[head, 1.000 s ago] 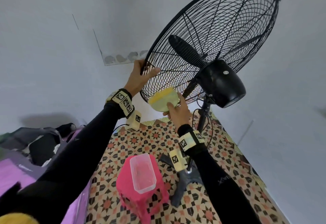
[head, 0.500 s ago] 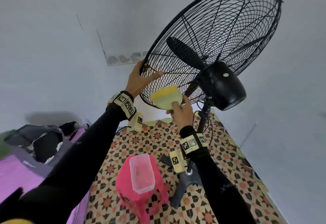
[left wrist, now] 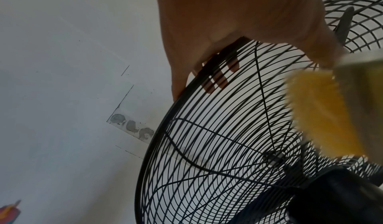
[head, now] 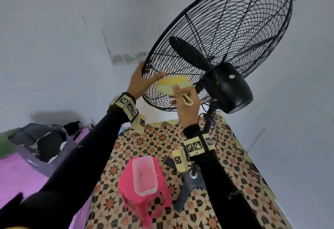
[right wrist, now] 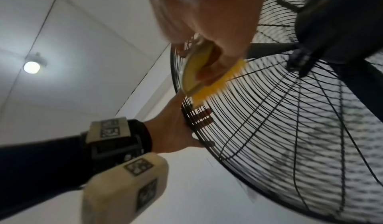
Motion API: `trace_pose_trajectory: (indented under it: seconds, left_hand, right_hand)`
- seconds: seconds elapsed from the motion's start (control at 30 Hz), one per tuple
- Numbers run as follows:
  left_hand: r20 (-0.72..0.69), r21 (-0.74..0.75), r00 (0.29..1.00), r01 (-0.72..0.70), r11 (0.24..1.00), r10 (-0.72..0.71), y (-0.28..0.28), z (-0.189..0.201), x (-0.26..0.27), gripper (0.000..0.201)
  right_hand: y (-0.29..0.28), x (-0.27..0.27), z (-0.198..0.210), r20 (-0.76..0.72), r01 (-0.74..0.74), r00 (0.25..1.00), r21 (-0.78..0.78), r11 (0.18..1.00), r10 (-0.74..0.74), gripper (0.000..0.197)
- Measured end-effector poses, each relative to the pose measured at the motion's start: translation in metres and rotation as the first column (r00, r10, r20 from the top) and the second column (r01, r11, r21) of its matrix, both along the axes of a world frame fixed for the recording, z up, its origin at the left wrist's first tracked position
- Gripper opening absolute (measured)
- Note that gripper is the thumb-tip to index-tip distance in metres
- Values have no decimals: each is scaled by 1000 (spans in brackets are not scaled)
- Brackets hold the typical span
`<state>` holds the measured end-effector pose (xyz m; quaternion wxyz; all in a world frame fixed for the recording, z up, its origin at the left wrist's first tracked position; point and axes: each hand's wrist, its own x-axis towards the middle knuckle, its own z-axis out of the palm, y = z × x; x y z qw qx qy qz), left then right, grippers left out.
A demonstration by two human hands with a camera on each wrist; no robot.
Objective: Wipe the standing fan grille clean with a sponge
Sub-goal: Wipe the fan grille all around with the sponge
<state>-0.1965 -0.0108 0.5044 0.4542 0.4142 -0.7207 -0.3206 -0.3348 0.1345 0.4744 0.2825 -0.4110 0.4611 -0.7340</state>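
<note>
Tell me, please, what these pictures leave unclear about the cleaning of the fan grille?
- Dirt on the grille: wires too thin in every view.
- Contact face of the yellow scrubber: hidden by its pale backing in the head view, motion-blurred in both wrist views.
- Right hand fingertips: hidden behind the scrubber in the head view.

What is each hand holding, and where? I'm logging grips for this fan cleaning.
Left hand grips the grille at its rim. Right hand holds the brush by its pale back and handle.
</note>
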Motion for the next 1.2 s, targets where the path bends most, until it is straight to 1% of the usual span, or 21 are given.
trace_pose_trajectory:
  seconds: [0.03, 0.07, 0.13, 0.17, 0.23, 0.33, 0.37, 0.43, 0.53, 0.6, 0.67, 0.73, 0.77, 0.8, 0.87, 0.97, 1.03, 1.1, 1.13, 1.2]
  left_hand:
    - [1, 1, 1000, 1, 1000, -1, 1, 0, 0, 100]
    - [2, -2, 1000, 0, 1000, 0, 0, 1, 0, 100]
    - [3, -4, 1000, -1, 1000, 1, -1, 1, 0, 99]
    - [2, 0, 1000, -3, 1000, 3, -1, 1, 1, 99]
    - [-1, 4, 1000, -5, 1000, 5, -1, 0, 1, 98]
    - [-5, 4, 1000, -1, 1000, 1, 0, -1, 0, 95]
    - [-7, -1, 1000, 0, 1000, 0, 0, -2, 1, 93]
    - [-11, -10, 1000, 0, 1000, -1, -2, -3, 1, 88]
    - [-19, -5, 1000, -2, 1000, 2, -4, -5, 1, 88]
    - [-25, -3, 1000, -2, 1000, 2, -6, -6, 0, 89]
    - [-22, 2, 1000, -3, 1000, 3, -5, -6, 1, 90]
    - [-13, 4, 1000, -2, 1000, 2, -3, -4, 0, 92]
    - [-12, 5, 1000, 0, 1000, 0, -1, -3, 0, 93]
    - [-11, 5, 1000, -1, 1000, 1, 0, -4, 1, 93]
    - [-10, -2, 1000, -2, 1000, 2, 0, -3, 2, 93]
    - [-19, 6, 1000, 1, 1000, -1, -1, -5, 1, 94]
    - [-20, 2, 1000, 4, 1000, -4, -1, -5, 0, 95]
    - [-20, 5, 1000, 6, 1000, -5, -2, -4, 1, 96]
    - [-21, 6, 1000, 5, 1000, -5, -2, -4, 1, 97]
    - [-23, 3, 1000, 3, 1000, -3, 0, -3, 0, 97]
  right_hand:
    - [-2, 3, 2, 22, 67, 997, 3, 998, -67, 24]
    - [-5, 5, 3, 44, 104, 994, -10, 995, -103, 24]
    - [-10, 4, 5, 42, 138, 990, -51, 989, -136, 23]
    - [-13, 3, 2, 31, 132, 991, -58, 990, -130, 22]
    - [-22, 1, -13, -5, 98, 995, 11, 995, -98, 18]
    - [-30, 2, -31, -25, 51, 999, 204, 978, -46, 14]
    - [-30, 2, -31, -34, 52, 998, 215, 975, -46, 13]
    - [-27, 1, -19, -41, 79, 997, 164, 983, -73, 11]
    - [-25, -4, 9, 22, 152, 988, 36, 988, -153, 6]
    - [-31, -4, 18, 40, 194, 980, 27, 981, -195, 6]
    - [-38, -1, 12, 30, 173, 984, 109, 979, -177, 9]
    - [-43, 0, -3, -56, 111, 993, 257, 960, -100, 12]
    - [-44, -1, -10, -87, 97, 994, 311, 945, -74, 13]
    - [-43, -3, -15, -95, 95, 993, 332, 939, -66, 14]
    - [-40, -5, -12, -100, 128, 990, 289, 949, -103, 14]
    - [-33, -13, 13, -76, 255, 966, 145, 956, -246, 19]
    - [-38, -20, 28, -55, 336, 942, 70, 939, -332, 17]
    - [-48, -23, 29, -56, 363, 931, 69, 929, -360, 15]
    - [-51, -22, 24, -73, 348, 937, 97, 932, -343, 16]
    - [-54, -17, 9, -139, 276, 958, 195, 941, -252, 17]
